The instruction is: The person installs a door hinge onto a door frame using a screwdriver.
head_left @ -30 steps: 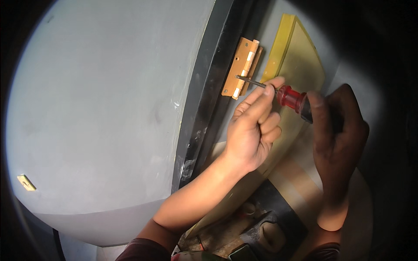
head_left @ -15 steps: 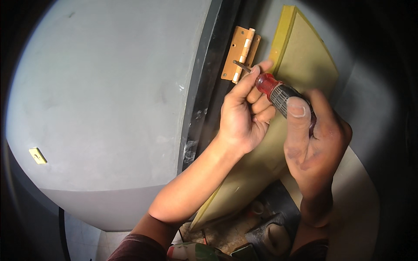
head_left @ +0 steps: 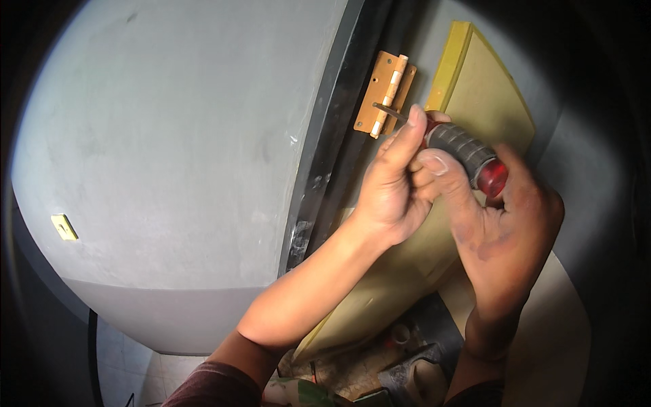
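A screwdriver (head_left: 462, 145) with a black ribbed grip and clear red ends is held between my two hands. Its metal tip meets a screw position on the lower part of an orange-tan hinge (head_left: 377, 83), fixed to a dark door frame (head_left: 324, 146). My left hand (head_left: 388, 193) pinches around the front of the screwdriver by the shaft, thumb up. The grip lies between the thumb and fingers of my right hand (head_left: 507, 224); its red butt shows above the palm. Some right fingers are hidden behind the handle.
A yellow-edged door panel (head_left: 498, 88) stands open just right of the hinge. To the left spreads a grey wall (head_left: 169, 149) with a small yellow switch plate (head_left: 64, 227). Assorted items, including a pale round cup-like object (head_left: 400, 334), lie on the floor below.
My right hand has loosened and shifted its grip, baring the handle's red butt, and the thumb has moved forward. The whole view has shifted slightly. The tip stays at the hinge.
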`<control>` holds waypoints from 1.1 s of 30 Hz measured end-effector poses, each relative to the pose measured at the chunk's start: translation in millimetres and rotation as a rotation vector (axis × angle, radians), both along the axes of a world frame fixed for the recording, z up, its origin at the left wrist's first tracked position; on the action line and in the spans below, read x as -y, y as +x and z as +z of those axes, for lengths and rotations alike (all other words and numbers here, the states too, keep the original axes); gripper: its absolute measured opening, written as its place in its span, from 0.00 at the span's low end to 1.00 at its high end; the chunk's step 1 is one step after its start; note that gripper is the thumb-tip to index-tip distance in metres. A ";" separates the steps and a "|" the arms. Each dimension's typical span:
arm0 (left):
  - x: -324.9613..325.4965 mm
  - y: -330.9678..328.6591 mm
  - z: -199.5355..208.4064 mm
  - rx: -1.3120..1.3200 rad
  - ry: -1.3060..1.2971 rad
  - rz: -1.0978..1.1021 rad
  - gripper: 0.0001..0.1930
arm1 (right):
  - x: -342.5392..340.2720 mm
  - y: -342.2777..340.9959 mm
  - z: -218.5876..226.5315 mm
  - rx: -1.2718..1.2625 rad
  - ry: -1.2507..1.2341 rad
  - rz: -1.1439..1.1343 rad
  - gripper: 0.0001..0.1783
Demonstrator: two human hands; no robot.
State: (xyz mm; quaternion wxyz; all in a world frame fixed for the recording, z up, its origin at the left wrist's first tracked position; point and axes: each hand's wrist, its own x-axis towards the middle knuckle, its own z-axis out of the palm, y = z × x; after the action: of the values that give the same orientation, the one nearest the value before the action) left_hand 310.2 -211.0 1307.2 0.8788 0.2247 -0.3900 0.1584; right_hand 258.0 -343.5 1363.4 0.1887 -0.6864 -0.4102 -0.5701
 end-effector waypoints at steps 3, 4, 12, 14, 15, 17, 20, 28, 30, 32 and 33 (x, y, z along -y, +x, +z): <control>5.9 -2.8 7.2 -0.115 0.036 0.167 0.38 | 2.1 1.3 3.7 0.094 -0.074 0.206 0.29; 4.1 0.7 7.5 -0.102 0.063 0.163 0.40 | 4.7 5.1 3.7 0.129 -0.109 0.228 0.29; 11.9 -17.5 6.3 -0.109 -0.118 -0.099 0.32 | 3.5 -2.4 -0.6 0.030 -0.119 0.028 0.15; 14.5 -12.0 2.7 -0.057 -0.108 -0.097 0.23 | 4.2 -3.4 1.2 -0.041 -0.096 0.017 0.19; 16.1 -8.7 1.7 -0.060 -0.110 -0.079 0.19 | 4.2 -5.3 1.6 -0.073 -0.091 -0.014 0.18; 18.4 -4.8 4.2 -0.092 -0.136 -0.065 0.18 | 2.6 -4.8 -0.7 -0.091 -0.111 -0.050 0.14; 16.5 -3.7 8.6 -0.140 -0.085 -0.005 0.21 | 3.0 -2.9 2.2 0.000 -0.272 -0.122 0.24; -44.4 -12.5 -98.5 -0.076 0.395 0.655 0.20 | 5.7 -0.9 30.7 0.363 -0.722 -0.462 0.25; -75.0 -21.2 -143.4 0.050 0.418 1.042 0.16 | 3.7 -3.8 34.4 0.315 -0.731 -0.480 0.25; -108.2 -46.4 -175.3 0.060 0.424 1.285 0.17 | -6.4 -7.6 40.3 0.145 -0.647 -0.325 0.25; -110.7 -40.8 -180.2 0.152 0.379 1.329 0.18 | -6.7 -10.6 38.6 0.055 -0.601 -0.283 0.25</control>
State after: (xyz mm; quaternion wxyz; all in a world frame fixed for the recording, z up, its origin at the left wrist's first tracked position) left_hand 269.4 -100.2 1127.0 0.5113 0.5535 -0.2512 0.6076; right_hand 247.4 -336.9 1402.0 -0.1146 -0.7458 -0.4655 -0.4625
